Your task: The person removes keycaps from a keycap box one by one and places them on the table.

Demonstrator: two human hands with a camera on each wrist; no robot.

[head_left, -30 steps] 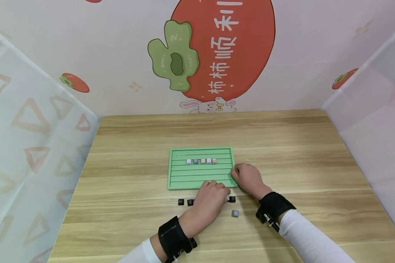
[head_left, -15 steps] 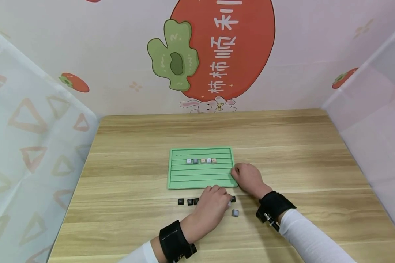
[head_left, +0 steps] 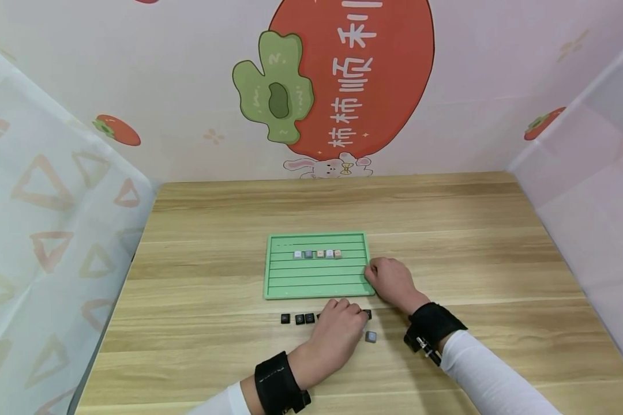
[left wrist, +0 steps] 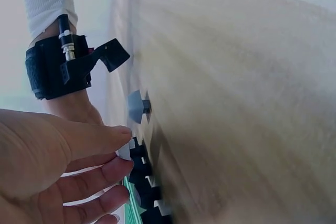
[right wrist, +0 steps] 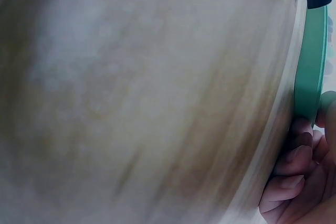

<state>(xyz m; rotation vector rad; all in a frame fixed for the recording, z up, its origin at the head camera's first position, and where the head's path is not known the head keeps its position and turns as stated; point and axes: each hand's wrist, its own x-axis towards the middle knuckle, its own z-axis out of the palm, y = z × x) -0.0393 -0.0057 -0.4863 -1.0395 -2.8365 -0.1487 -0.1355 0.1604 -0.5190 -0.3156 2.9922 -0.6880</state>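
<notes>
My left hand [head_left: 338, 334] is low over a row of small black key switches [head_left: 299, 319], covering part of the row. In the left wrist view its thumb and forefinger pinch a small white keycap [left wrist: 124, 151], right at the switches. A grey keycap [head_left: 371, 336] on a dark base sits on the table just right of that hand. My right hand [head_left: 391, 282] grips the right edge of the green tray [head_left: 316, 282], fingers curled and thumb at the rim. On the tray, several white, grey and beige keycaps [head_left: 320, 254] stand in a line along one groove.
The wooden table [head_left: 202, 357] carries the tray near its middle. Printed cloth walls [head_left: 477, 104] stand along its back and both sides. Both wrists wear black straps [head_left: 277, 380] with small cameras.
My left hand has shifted slightly toward me and to the right, uncovering more black switches on its left. My right hand and the tray have not moved.
</notes>
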